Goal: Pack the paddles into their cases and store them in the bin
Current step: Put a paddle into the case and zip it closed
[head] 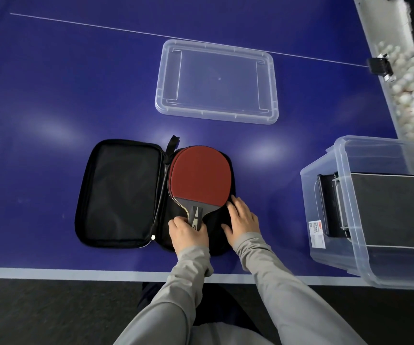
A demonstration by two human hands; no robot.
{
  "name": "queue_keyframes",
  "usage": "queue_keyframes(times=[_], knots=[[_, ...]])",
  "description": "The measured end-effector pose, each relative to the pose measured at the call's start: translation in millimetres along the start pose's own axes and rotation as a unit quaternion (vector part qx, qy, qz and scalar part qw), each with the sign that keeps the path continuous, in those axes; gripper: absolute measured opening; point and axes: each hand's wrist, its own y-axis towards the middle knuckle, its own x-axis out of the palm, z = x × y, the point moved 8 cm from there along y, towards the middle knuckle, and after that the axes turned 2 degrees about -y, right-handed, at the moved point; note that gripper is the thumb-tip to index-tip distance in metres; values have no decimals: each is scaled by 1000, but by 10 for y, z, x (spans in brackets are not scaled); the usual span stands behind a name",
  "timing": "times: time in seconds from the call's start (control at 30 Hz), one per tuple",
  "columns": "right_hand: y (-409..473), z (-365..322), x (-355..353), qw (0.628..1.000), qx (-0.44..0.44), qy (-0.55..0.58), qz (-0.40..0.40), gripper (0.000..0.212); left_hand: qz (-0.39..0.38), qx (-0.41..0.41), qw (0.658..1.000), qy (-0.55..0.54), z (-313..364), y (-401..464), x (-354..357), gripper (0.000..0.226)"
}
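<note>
Two paddles, stacked red face up, lie in the right half of the open black case, which sits near the front edge of the blue table. The left hand curls round the handles and holds them, while the right hand rests with loosely spread fingers on the case's right side, touching the blade edge and gripping nothing. The blades look offset from each other, so the likeliest trouble is a rim overhanging the case wall: folding the left flap over could then catch the zip on rubber or leave it jammed. Letting go of the handles too soon may let the top paddle slide. The bin stands at the front right corner, partly over the edge, with another case already inside; a careless drop could tip it. Its clear lid lies toward the middle of the table.
</note>
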Motion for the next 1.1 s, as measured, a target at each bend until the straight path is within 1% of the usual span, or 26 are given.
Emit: queue_keyframes(times=[0.13, 0.23, 0.33, 0.47, 0.6, 0.63, 0.7, 0.77, 0.83, 0.87, 0.93, 1.0, 1.1], knots=[[-4, 1, 3, 1000, 1, 4, -1, 63, 2, -11, 1000, -7, -19, -47, 37, 33], [-6, 2, -4, 1000, 1, 6, 1, 63, 8, -5, 1000, -5, -23, -45, 53, 32], [-4, 2, -2, 1000, 1, 8, 3, 62, 12, -6, 999, 29, -30, -50, 79, 36], [-5, 14, -19, 1000, -2, 23, 1, 62, 4, -7, 998, 62, -41, -45, 95, 48], [-25, 21, -56, 999, -11, 28, 11, 60, -36, 13, 999, 29, -46, -22, 16, 69], [-37, 26, -64, 999, -11, 32, 16, 60, -51, 27, 998, 11, -47, 1, -45, 71], [-76, 48, -79, 998, -7, 51, 29, 60, -62, 78, 994, -34, -53, 85, -278, 68], [-136, 85, -86, 995, 5, 85, 43, 59, -20, 145, 988, -39, -86, 222, -669, 59], [-200, 124, -75, 992, 19, 113, 55, 59, 54, 181, 982, 19, -193, 409, -1088, 57], [-229, 142, -67, 991, 27, 119, 59, 58, 86, 171, 980, 52, -282, 529, -1275, 59], [-280, 177, -53, 989, 44, 127, 67, 57, 120, 109, 982, 95, -501, 795, -1583, 68], [-315, 207, -51, 987, 56, 135, 75, 56, 119, 44, 987, 103, -674, 1020, -1772, 77], [-332, 226, -29, 986, 68, 132, 71, 55, 96, 10, 990, 102, -781, 1233, -1888, 77]])
